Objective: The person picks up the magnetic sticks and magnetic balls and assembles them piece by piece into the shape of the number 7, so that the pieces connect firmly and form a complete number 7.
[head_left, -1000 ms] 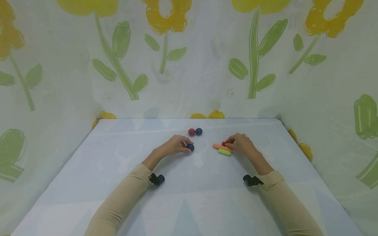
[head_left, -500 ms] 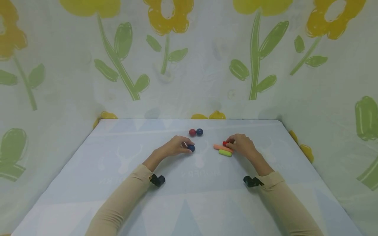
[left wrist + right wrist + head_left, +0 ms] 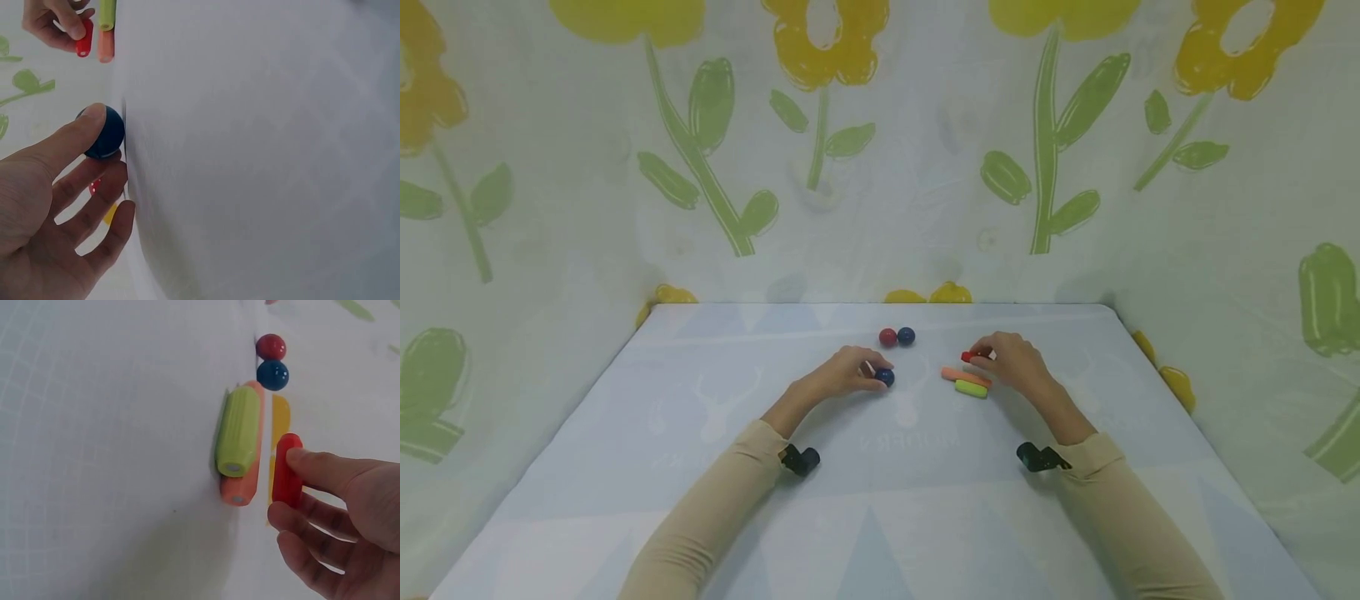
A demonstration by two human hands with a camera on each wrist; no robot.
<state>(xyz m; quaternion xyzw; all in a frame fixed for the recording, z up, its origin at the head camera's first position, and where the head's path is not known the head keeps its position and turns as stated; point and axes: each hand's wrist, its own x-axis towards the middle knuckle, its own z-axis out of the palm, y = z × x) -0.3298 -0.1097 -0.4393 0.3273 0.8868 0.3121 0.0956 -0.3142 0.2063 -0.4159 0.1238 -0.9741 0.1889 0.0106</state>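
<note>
My left hand (image 3: pixel 848 372) pinches a dark blue ball (image 3: pixel 107 131) between thumb and fingers, low over the table. My right hand (image 3: pixel 1017 362) holds a short red cylinder (image 3: pixel 287 470), gripped by thumb and fingertips just beyond two other cylinders. Those two lie side by side on the table: a longer orange one (image 3: pixel 964 377) and a ribbed yellow-green one (image 3: pixel 240 431) on its near side. Farther back sit a glossy red ball (image 3: pixel 887 337) and a second blue ball (image 3: pixel 906 336), touching or nearly so.
A pale patterned cloth covers the table (image 3: pixel 880 467). Its far edge meets a hanging curtain (image 3: pixel 917 167) printed with yellow flowers, which also encloses both sides. Each wrist wears a small black camera, such as the left camera (image 3: pixel 801 459).
My right hand has risen slightly and moved back with the red cylinder, away from the orange and yellow-green ones. My left hand keeps its hold on the blue ball, nearly still.
</note>
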